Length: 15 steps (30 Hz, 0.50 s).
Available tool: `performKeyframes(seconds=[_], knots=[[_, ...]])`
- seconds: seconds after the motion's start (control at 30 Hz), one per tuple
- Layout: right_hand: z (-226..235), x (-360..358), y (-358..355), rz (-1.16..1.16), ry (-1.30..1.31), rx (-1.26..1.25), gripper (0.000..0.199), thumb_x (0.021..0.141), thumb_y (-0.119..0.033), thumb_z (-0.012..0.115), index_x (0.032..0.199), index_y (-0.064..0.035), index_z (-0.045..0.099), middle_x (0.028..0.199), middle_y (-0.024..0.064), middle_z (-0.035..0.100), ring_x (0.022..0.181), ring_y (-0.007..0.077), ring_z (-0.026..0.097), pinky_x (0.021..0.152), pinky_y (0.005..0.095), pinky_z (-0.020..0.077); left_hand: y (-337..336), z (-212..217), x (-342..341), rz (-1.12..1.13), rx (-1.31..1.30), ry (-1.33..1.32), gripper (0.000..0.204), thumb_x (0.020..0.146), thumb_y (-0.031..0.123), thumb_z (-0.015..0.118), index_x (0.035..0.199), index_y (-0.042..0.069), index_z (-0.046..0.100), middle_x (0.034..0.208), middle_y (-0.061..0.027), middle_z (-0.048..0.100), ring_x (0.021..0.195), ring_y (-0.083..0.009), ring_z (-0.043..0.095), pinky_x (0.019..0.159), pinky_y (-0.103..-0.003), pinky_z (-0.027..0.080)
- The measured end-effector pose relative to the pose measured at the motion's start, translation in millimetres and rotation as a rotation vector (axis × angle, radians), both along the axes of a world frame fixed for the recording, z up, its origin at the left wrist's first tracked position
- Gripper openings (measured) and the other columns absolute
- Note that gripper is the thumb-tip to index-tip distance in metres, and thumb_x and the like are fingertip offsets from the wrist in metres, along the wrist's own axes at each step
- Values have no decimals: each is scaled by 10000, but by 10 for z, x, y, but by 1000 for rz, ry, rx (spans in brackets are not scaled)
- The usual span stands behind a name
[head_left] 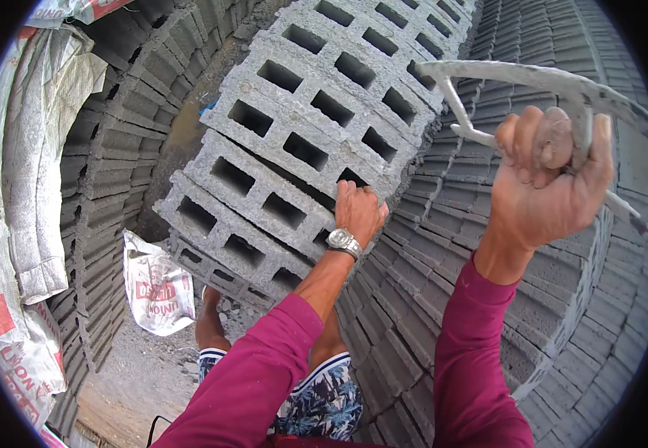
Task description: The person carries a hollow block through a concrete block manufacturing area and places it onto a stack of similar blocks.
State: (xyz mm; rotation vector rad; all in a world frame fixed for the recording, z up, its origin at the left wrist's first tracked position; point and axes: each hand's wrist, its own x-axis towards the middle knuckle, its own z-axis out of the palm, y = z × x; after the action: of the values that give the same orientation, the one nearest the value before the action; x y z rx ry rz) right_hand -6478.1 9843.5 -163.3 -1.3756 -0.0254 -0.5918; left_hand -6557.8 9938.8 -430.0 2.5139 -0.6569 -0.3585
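Note:
My left hand (361,213), with a silver watch on its wrist, has its fingers curled over the end hollow of a grey hollow concrete block (275,142). A narrow dark gap runs between that block and the tilted block (260,190) on its near side. Raised to the right, my right hand (555,175) is closed round the grip of a whitish, curved metal frame tool (503,71), which has thin bent arms. The tool hangs above the stacks, apart from the blocks. My left fingertips are partly hidden inside the hollow.
More hollow blocks stretch away in rows beyond my left hand. Stacked grey blocks (413,299) stand close on the right, with others (115,164) on the left. Empty-looking sacks (33,164) drape the left stack; another sack (158,287) lies by my feet on gritty ground (148,358).

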Motion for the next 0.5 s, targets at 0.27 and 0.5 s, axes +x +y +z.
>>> performKeyframes(seconds=[0.27,0.5], knots=[[-2049,-349,86,-267,463,-338,478,1024,-383,465,634,-124,371,536,-17,367,480,90,334,460,283,269,-38,82,-40,-47,-48,32,368,788,414,720,760,47,701,730,-101,670,816,-243,583,864,-374,375],[-1391,-249,185,-299,551,-171,476,1005,-345,531,607,-90,472,541,-31,420,491,75,361,478,270,299,-35,68,49,-11,-71,14,408,755,418,733,720,16,676,694,-145,658,780,-273,582,850,-392,375]])
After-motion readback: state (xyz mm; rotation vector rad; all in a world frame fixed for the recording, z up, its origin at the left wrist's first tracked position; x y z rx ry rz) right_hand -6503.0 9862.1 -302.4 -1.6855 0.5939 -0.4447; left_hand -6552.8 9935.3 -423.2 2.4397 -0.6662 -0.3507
